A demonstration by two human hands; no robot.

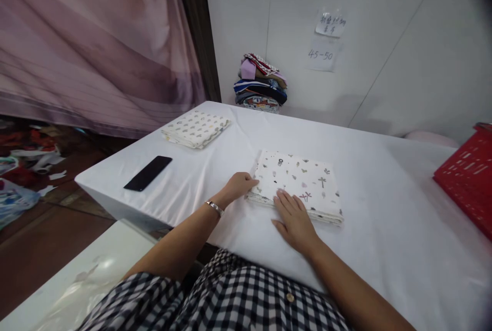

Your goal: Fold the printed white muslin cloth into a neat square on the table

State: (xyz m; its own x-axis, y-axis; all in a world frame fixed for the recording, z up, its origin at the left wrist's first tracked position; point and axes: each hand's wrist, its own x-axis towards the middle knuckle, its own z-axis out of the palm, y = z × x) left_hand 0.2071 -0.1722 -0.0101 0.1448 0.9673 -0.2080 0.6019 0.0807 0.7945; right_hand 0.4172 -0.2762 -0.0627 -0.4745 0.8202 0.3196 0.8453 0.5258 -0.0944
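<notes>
My left hand [239, 186] rests on the left edge of the folded cloth [298, 180]. Those fingers are curled and pressed together against the cloth's side, and I cannot tell if they pinch it. There is a silver bracelet [214, 207] on that wrist.

My right hand [294, 218] lies flat on the near edge of the same cloth. Its fingers [286, 201] are a little spread and point to about 11 o'clock. They press down on the cloth and hold nothing.

The folded cloth is white with small pictures on it, like little bows and hearts. It lies flat in the middle of the bench [384, 208], right in front of me at 12 o'clock. The bench has a white cover.

At about 10 o'clock from the cloth lies a second folded cloth [196, 128], white with small hearts, well apart from my hands. Nearer to me, at 9 o'clock, a black phone [148, 172] lies flat near the bench's left edge.

At the far end of the bench, at about 11 o'clock and against the white wall, sits a pile of folded clothes [260, 87] in many colors. On the wall at 1 o'clock are two paper notes [326, 39], and the lower one reads 45-50. At 3 o'clock a red basket [469, 177] sits at the right side of the bench.

A pink curtain [96, 49] hangs on the left. I wear a black and white checked shirt [230, 295].
</notes>
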